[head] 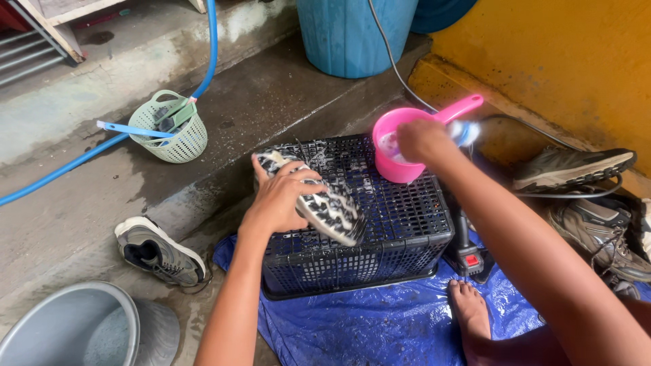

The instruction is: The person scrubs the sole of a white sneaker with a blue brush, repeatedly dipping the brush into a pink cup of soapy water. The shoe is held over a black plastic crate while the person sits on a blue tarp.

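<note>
Left hand (281, 196) clamps down on a soapy shoe (319, 200) lying sole-up on top of an upturned black crate (400, 224), fingers wrapped over its middle. Right hand (420, 139) is at the rim of a pink dipper (407, 146) standing on the crate's far right corner, closed around something blurred, maybe a brush; can't tell exactly. Crate sits on a blue tarp (380, 325). A grey shoe (159, 252) lies left on wet concrete, a green basket (173, 129) beyond it, more shoes (576, 169) at right.
</note>
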